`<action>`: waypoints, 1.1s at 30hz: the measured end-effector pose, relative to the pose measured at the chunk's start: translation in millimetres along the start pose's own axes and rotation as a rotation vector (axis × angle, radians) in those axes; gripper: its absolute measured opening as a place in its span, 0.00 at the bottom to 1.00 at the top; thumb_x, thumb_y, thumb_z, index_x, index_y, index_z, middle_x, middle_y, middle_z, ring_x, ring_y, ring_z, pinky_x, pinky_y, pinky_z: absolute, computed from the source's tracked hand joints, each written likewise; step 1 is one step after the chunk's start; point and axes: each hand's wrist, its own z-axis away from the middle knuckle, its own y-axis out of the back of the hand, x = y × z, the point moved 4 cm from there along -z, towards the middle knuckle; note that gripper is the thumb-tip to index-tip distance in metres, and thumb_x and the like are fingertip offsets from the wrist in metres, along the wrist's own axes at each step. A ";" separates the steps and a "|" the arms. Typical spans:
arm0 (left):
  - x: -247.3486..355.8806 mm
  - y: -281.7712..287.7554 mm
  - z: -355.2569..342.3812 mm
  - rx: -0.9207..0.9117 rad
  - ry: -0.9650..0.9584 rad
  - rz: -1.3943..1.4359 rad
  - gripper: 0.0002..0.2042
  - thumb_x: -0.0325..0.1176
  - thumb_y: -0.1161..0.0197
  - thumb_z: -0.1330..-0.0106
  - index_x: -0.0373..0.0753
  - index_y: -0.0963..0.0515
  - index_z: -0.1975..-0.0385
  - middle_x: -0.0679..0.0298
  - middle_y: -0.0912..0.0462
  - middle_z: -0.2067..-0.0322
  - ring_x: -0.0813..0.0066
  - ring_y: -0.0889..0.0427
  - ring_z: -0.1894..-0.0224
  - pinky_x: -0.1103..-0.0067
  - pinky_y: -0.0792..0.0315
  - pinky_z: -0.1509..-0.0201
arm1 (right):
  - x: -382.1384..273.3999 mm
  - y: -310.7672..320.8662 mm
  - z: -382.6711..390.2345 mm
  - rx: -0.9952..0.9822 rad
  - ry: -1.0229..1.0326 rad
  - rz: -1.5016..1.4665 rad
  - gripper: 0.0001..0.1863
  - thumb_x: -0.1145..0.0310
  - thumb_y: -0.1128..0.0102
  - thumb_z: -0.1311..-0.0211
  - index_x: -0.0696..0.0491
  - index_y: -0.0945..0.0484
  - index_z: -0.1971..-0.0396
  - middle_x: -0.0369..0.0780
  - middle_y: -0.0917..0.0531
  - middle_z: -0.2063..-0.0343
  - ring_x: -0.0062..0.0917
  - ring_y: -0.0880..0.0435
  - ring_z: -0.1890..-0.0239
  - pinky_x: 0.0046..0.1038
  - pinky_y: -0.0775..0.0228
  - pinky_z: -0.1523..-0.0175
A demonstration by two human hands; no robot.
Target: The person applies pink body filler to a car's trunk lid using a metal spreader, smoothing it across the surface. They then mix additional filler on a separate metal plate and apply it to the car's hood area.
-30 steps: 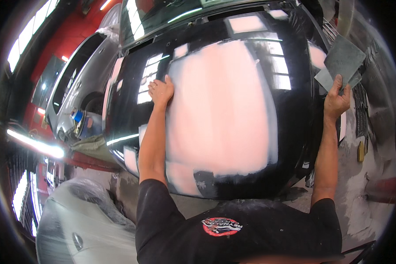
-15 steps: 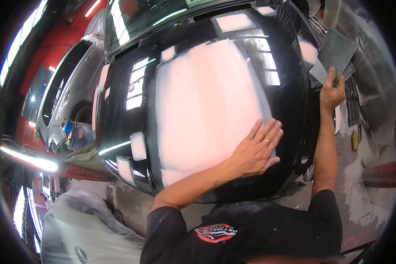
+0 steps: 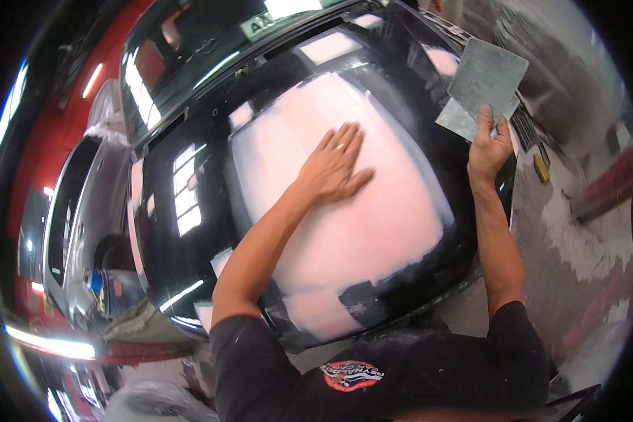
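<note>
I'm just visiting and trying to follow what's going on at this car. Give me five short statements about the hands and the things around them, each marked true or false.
1. The left hand is spread over the pale pink patch on the black hood. True.
2. The right hand is empty. False: the right hand holds flat grey sheets.
3. A ring shows on the left hand. True.
4. The yellow block lies on the pink patch. False: the yellow block is on the floor, to the right of the car.
5. The person's sleeves are black. True.

black car hood (image 3: 446, 184) | pink patch (image 3: 381, 219) | left fingers (image 3: 342, 143) apparently touching patch
</note>
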 end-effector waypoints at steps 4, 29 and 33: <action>8.9 9.7 112.3 -0.105 0.059 -0.023 0.40 0.57 0.55 0.31 0.25 0.47 0.32 0.43 0.48 0.30 0.52 0.53 0.25 0.64 0.61 0.23 | 3.4 -2.2 33.2 -0.026 -0.246 -0.230 0.16 0.59 0.40 0.32 0.60 0.20 0.63 0.36 0.18 0.74 0.16 0.25 0.76 0.21 0.32 0.74; -13.2 -11.9 -76.1 0.055 -0.276 0.039 0.43 0.62 0.59 0.32 0.24 0.44 0.33 0.43 0.46 0.30 0.53 0.51 0.26 0.65 0.58 0.23 | 27.8 2.3 36.1 0.218 -0.200 -0.007 0.15 0.60 0.39 0.36 0.59 0.18 0.68 0.34 0.21 0.80 0.15 0.26 0.83 0.22 0.33 0.81; -28.7 2.4 41.9 -0.018 -0.263 0.006 0.41 0.59 0.57 0.32 0.24 0.45 0.33 0.42 0.47 0.30 0.52 0.51 0.26 0.65 0.59 0.23 | 28.6 1.9 35.1 0.208 -0.200 0.006 0.16 0.60 0.39 0.36 0.60 0.18 0.67 0.35 0.21 0.81 0.17 0.27 0.84 0.23 0.32 0.81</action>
